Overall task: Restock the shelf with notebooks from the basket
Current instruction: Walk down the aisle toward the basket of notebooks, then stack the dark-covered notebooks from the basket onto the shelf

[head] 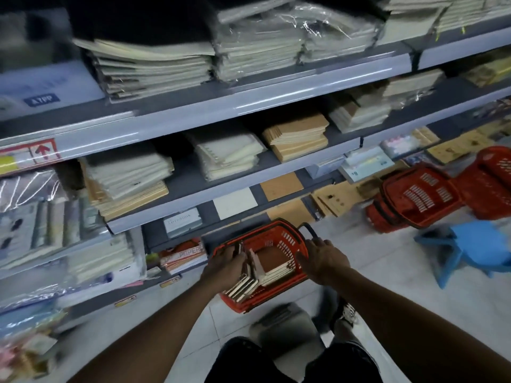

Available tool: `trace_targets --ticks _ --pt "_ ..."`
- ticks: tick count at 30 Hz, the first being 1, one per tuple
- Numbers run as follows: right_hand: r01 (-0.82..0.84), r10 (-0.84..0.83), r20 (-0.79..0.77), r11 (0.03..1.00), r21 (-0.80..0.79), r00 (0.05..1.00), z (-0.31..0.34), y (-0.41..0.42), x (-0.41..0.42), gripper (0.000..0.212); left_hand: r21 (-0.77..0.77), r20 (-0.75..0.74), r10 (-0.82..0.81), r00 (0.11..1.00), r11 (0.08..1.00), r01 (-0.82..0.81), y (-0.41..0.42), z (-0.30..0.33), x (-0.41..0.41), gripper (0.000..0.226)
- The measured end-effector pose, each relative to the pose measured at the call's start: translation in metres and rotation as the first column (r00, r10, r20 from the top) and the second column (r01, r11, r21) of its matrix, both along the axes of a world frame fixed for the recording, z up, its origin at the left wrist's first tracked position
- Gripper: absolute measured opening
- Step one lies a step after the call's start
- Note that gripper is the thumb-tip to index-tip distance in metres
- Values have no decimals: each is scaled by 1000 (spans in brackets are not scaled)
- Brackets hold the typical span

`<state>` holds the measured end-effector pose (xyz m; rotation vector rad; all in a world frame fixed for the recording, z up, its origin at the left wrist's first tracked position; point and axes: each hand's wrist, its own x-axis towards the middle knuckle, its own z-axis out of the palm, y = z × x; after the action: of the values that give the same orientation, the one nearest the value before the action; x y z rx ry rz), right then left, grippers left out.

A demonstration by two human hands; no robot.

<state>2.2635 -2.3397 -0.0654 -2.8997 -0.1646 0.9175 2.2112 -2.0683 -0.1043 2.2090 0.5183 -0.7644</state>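
Observation:
A red plastic basket (287, 236) stands on the floor in front of the shelving, with several brown-covered notebooks (273, 265) inside. My left hand (225, 265) reaches into the basket's left side and grips a few notebooks standing on edge. My right hand (323, 258) rests on the basket's right rim beside its black handle (309, 229), fingers spread. Grey shelves (249, 106) above hold stacks of cream and kraft notebooks (297, 135).
More red baskets (423, 194) lie tipped on the floor at right, beside a blue plastic stool (475, 244). Low shelves hold flat kraft and white pads. My shoe and knees are below the basket. White floor tiles stretch to the right.

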Motion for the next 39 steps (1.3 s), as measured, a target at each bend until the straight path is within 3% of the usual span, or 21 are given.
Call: trace_targets --ticks 5,8,14,20,24,28,30,34,39 --pt "-183 185 -47 982 47 982 -26 -15 72 61 62 27 167 986 984 -169 -35 -12 24 78" --pt "-278 281 -47 959 63 959 -43 -25 106 62 95 30 267 963 958 -269 -57 -25 38 62" --pt "-446 448 -91 894 41 890 -92 -27 141 63 77 12 363 932 929 -362 -67 -77 55 61" --pt "-483 483 -90 875 29 871 -215 13 150 75 79 9 358 934 931 -357 -48 -177 68 44" --pt "-497 497 -62 867 15 865 -317 44 156 68 130 34 343 939 930 -345 -24 -278 86 58" --pt "-489 489 2 872 27 872 -407 69 158 68 217 41 279 959 935 -281 -3 -369 106 35" --pt "-493 492 37 869 36 870 -443 78 158 65 214 63 336 940 915 -342 10 -400 109 35" --pt "-488 485 61 872 46 872 -482 89 152 59 157 97 460 883 869 -470 40 -461 103 50" --pt "-441 428 115 889 123 896 -482 93 131 54 136 73 512 856 845 -517 46 -464 85 42"
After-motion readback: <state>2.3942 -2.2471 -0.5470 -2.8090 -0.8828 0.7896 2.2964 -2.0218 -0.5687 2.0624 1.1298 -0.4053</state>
